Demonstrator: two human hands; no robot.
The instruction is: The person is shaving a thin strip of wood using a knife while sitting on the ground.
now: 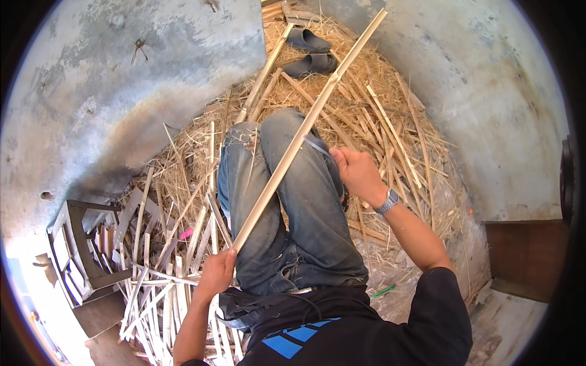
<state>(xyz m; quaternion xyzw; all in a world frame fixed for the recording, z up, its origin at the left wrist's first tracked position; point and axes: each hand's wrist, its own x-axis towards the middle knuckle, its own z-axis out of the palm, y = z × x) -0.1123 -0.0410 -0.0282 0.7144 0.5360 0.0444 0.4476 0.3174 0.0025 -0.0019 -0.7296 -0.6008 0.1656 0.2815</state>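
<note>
A long split bamboo strip (pixel 278 174) slants across my thighs, running from lower left to upper right past my knees. Its near end is gripped by my left hand (pixel 218 271), thumb lying along the strip. My right hand (pixel 359 174), with a metal watch at the wrist, is closed around a knife whose blade (pixel 315 144) points left. The blade's tip meets or nearly meets the strip's right edge above my knees; contact is hard to tell. The knife's handle is hidden within my fist.
Bamboo shavings (pixel 348 36) and loose strips (pixel 390 134) cover the floor ahead and right. Dark slippers (pixel 310 64) lie beyond my knees. Many pale strips (pixel 177 299) are piled at left beside a wooden frame (pixel 91 274). Worn walls (pixel 152 73) stand on both sides. A green object (pixel 384 291) lies at right.
</note>
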